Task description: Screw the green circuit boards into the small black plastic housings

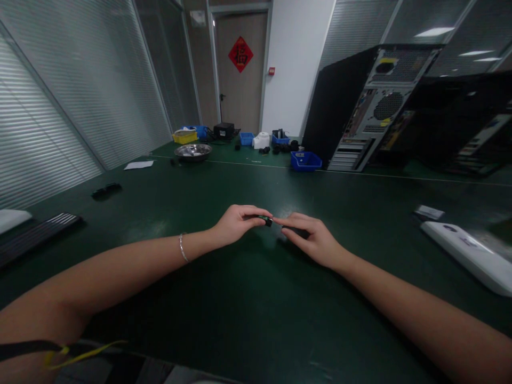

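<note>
Between the thumb and fingers of my left hand (237, 224) is a small dark green and black part (265, 220) with a shiny metal end, perhaps a little circuit board. Its details are too small to tell. My right hand (314, 237) comes in from the other side, its index fingertip at the metal end of the part. A dark shape (298, 231) shows between the right thumb and the curled fingers; what it is stays hidden. Both hands are just above the green tabletop (256, 298).
A metal bowl (193, 152), a yellow bin (185, 137) and a blue bin (306, 161) stand toward the back. Computer towers (348, 106) rise at right. A keyboard (38, 237) lies at left, a white device (468, 253) at right, and a black item (106, 190) further left.
</note>
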The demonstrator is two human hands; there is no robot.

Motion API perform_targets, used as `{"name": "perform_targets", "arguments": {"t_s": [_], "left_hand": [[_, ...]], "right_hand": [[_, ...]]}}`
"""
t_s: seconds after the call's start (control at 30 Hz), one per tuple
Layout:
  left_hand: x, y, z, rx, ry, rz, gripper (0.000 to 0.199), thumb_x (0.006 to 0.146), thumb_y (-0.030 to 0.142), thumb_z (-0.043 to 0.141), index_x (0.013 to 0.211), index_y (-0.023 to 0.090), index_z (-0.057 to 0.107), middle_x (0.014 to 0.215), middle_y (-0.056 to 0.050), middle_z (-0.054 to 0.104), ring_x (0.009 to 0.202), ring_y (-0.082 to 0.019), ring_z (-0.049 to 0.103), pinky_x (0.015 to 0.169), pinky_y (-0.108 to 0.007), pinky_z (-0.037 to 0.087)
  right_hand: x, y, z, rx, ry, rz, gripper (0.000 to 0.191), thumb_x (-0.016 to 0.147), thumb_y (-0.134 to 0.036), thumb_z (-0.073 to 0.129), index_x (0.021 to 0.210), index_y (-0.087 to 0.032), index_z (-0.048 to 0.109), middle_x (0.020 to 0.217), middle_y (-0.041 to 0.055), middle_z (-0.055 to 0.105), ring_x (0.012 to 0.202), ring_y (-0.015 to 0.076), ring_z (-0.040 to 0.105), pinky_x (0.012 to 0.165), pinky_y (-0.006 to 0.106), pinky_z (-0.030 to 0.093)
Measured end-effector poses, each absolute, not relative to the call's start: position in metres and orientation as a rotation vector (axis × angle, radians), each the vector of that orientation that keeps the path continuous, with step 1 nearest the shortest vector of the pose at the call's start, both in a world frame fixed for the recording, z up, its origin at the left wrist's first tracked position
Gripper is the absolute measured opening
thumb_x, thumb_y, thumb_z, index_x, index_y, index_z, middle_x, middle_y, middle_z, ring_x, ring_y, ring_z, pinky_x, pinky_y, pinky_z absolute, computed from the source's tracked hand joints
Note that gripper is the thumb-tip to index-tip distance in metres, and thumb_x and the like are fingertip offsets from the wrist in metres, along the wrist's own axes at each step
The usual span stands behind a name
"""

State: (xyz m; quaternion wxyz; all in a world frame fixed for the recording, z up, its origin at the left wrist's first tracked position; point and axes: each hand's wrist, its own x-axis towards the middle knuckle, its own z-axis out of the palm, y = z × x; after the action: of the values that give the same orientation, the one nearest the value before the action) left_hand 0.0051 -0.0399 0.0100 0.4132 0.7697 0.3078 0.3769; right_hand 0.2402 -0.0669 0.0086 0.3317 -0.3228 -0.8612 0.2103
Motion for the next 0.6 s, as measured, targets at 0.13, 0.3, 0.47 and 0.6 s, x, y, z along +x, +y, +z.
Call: {"name": "perform_targets", "arguments": {"t_s": [0.13, 0.3, 0.47, 0.6], "left_hand": [[0.007, -0.0412, 0.0105, 1.884, 0.775, 0.956, 0.023, 0.082, 0.014, 0.064, 0.103, 0.016, 0.072, 0.105, -0.008, 0.073, 0.099, -0.021, 0.067, 0.09, -0.033, 0.051], [0.0074, -0.0398, 0.0075, 1.868, 0.775, 0.975, 0.023, 0.082, 0.016, 0.065, 0.103, 0.015, 0.072, 0.105, -0.009, 0.072, 0.1, -0.021, 0.066, 0.091, -0.034, 0.05], [0.0058, -0.0383, 0.0058, 1.892, 0.762, 0.955, 0.022, 0.083, 0.017, 0.064, 0.104, 0.016, 0.072, 0.106, -0.008, 0.071, 0.101, -0.021, 0.065, 0.092, -0.033, 0.049], [0.0055, -0.037, 0.0063, 1.918, 0.762, 0.907, 0.023, 0.085, 0.017, 0.061, 0.106, 0.014, 0.07, 0.107, -0.01, 0.07, 0.1, -0.021, 0.065, 0.089, -0.031, 0.05]], "right_hand": [[0.2394, -0.067, 0.0088, -0.843, -2.242, 0.56, 0.036, 0.094, -0.021, 0.053, 0.129, -0.026, 0.059, 0.091, 0.0053, 0.065, 0.081, 0.0182, 0.061, 0.072, 0.031, 0.048], [0.2396, -0.0672, 0.0087, -0.848, -2.23, 0.559, 0.035, 0.094, -0.021, 0.053, 0.128, -0.026, 0.06, 0.09, 0.0054, 0.065, 0.08, 0.0186, 0.061, 0.072, 0.032, 0.048], [0.2392, -0.0682, 0.0107, -0.841, -2.244, 0.574, 0.034, 0.094, -0.02, 0.053, 0.127, -0.025, 0.062, 0.092, 0.0061, 0.065, 0.081, 0.0186, 0.061, 0.073, 0.032, 0.048], [0.2389, -0.0674, 0.0103, -0.831, -2.247, 0.582, 0.034, 0.093, -0.019, 0.054, 0.126, -0.025, 0.062, 0.092, 0.0057, 0.066, 0.081, 0.0183, 0.062, 0.073, 0.031, 0.048]]}}
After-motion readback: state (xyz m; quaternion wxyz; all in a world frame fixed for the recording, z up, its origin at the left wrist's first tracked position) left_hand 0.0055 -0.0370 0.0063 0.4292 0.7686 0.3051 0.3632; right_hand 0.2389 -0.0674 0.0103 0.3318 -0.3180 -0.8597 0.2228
